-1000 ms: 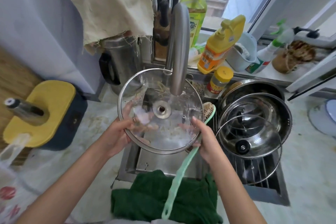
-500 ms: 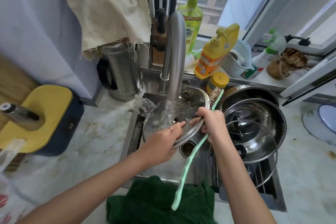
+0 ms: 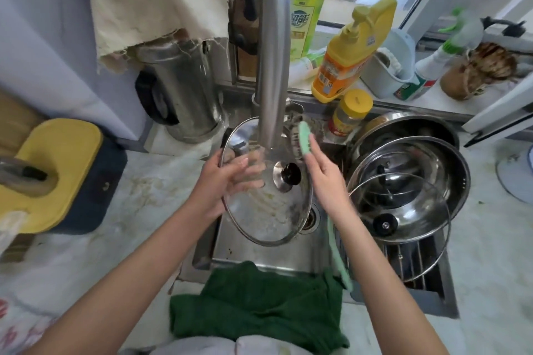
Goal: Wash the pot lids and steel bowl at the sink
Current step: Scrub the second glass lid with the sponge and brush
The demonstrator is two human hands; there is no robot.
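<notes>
- Head view, fingers: the left fingers (image 3: 245, 179) are spread flat against the glass, with the thumb hooked over the rim. The right fingers (image 3: 313, 153) lie nearly straight along the brush neck, and the grip beneath them is hidden.
- Left hand (image 3: 227, 184): pinches the glass lid (image 3: 259, 219) by its left edge, tilted over the sink (image 3: 259, 258), knob side facing up.
- Right hand (image 3: 323, 179): holds the brush (image 3: 302, 141), bristle head at the lid's upper right rim, handle trailing down under the wrist.
- Tap (image 3: 272, 66): the spout is directly above the lid, and water meets the glass just above the knob.
- Steel bowl (image 3: 444, 176): sits on the rack (image 3: 415, 265) right of the sink, with the second lid (image 3: 382, 225) propped against it. Both appear to be waiting.
- Green cloth (image 3: 253, 302): draped at the sink's near edge.
- Step in hand, judged: scrubbing the first lid. Pale streaks show on the lower glass. Work the bristles there and round the knob base and rim, turning the lid under the stream. Wet glass is slippery, so keep the thumb firmly over the edge.
</notes>
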